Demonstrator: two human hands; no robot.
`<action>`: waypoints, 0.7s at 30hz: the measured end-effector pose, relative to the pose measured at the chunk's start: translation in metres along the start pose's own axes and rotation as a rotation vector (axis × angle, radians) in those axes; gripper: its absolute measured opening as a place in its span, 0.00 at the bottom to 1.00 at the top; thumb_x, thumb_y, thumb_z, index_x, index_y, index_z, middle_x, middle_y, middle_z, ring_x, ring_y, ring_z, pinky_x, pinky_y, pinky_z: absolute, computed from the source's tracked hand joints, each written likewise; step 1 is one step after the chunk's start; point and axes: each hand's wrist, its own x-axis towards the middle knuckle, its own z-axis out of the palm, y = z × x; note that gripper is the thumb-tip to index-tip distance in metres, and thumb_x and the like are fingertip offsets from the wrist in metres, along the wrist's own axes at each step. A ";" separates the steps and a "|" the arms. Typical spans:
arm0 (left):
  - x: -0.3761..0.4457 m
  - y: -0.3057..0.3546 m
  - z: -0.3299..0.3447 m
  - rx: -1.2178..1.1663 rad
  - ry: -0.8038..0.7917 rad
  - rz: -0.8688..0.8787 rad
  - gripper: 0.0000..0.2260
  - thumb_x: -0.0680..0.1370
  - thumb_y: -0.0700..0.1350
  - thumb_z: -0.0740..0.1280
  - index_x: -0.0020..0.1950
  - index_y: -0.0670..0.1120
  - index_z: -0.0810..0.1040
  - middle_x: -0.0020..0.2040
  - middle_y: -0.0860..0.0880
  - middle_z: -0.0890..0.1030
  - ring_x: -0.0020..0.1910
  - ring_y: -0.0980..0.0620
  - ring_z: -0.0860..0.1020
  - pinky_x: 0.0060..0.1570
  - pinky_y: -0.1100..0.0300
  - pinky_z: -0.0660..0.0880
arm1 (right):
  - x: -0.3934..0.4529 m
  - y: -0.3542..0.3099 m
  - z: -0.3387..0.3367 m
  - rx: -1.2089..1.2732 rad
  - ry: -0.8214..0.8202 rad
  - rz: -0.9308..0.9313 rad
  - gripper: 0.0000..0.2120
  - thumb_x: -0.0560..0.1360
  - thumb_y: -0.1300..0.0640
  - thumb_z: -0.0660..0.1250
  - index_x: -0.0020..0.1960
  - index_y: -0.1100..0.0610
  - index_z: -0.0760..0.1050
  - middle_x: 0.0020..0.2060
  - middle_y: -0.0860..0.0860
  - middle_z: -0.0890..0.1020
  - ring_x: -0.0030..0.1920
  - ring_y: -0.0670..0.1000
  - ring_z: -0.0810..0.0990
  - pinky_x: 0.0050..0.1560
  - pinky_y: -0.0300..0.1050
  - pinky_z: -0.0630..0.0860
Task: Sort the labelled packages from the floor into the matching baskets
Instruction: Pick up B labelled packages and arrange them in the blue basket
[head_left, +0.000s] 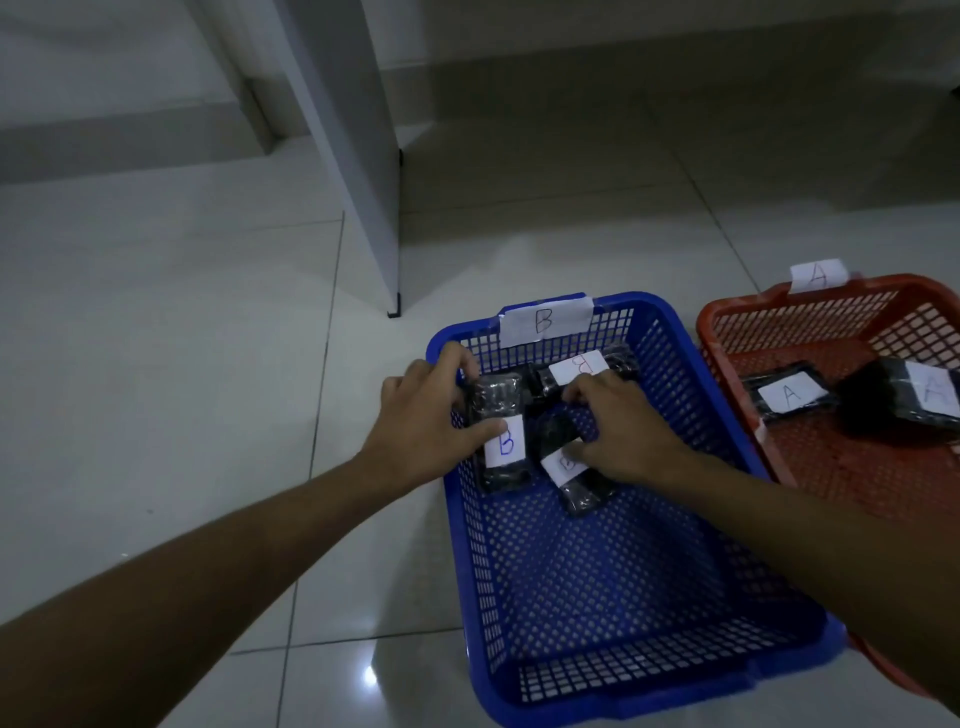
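A blue basket (613, 696) tagged B stands on the floor in front of me. Inside its far end lie three black packages with white B labels. My left hand (421, 421) grips the left B package (501, 457) by its sides. My right hand (623, 431) rests on the middle B package (582, 488), fingers closed over it. A third B package (582, 369) lies behind, against the far wall. To the right stands a red basket (727, 317) tagged A, holding two black A packages (789, 395) (930, 397).
A white furniture panel (358, 156) with a black foot stands on the tiles just beyond the blue basket. Pale tiled floor (182, 364) spreads to the left. A wall runs along the back.
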 end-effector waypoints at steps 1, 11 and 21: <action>0.001 0.002 0.002 0.039 0.006 0.003 0.20 0.70 0.58 0.72 0.51 0.56 0.63 0.42 0.57 0.82 0.52 0.53 0.73 0.53 0.54 0.61 | -0.005 -0.004 -0.002 -0.033 0.038 -0.074 0.33 0.67 0.47 0.77 0.67 0.50 0.68 0.63 0.50 0.71 0.63 0.52 0.68 0.61 0.50 0.71; 0.006 0.000 0.003 0.454 -0.064 0.059 0.11 0.77 0.54 0.67 0.56 0.54 0.75 0.71 0.54 0.71 0.77 0.51 0.54 0.72 0.46 0.45 | -0.018 -0.029 0.025 -0.295 -0.017 -0.295 0.51 0.65 0.36 0.74 0.78 0.46 0.49 0.72 0.46 0.62 0.69 0.51 0.60 0.66 0.52 0.60; -0.007 -0.007 0.003 -0.143 -0.051 -0.156 0.34 0.73 0.43 0.73 0.72 0.50 0.58 0.61 0.48 0.78 0.56 0.48 0.79 0.54 0.46 0.79 | -0.020 -0.031 0.035 -0.347 -0.062 -0.366 0.52 0.65 0.32 0.70 0.79 0.47 0.49 0.75 0.45 0.57 0.74 0.50 0.54 0.74 0.56 0.53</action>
